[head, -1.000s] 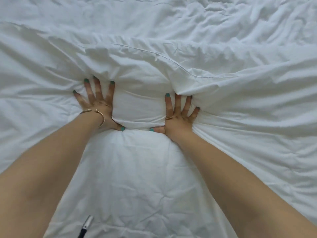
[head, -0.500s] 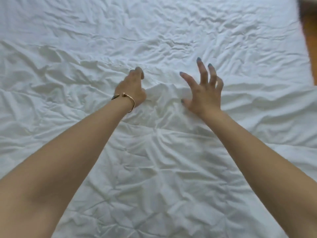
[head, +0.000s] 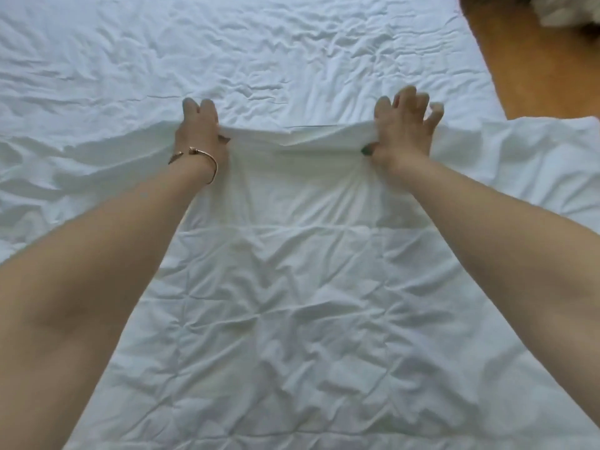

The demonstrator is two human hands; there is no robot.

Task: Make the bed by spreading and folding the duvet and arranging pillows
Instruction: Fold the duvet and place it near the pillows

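Observation:
A white quilted duvet covers the near half of the bed, its far edge running across the middle of the view. My left hand, with a gold bangle on the wrist, pinches that edge left of centre. Right of centre, my right hand holds the same edge between thumb and palm, its fingers spread upward. The edge is stretched taut between both hands and lifted slightly off the wrinkled white bottom sheet. No pillows are in view.
The mattress ends at the right, where a wooden floor shows. A crumpled white bundle lies on the floor at the top right corner. The duvet hangs over the bed's right side.
A second ago both hands pressed flat on a bunched fold. They then lifted, moved apart and took hold of the duvet's edge, which now lies spread and taut between them.

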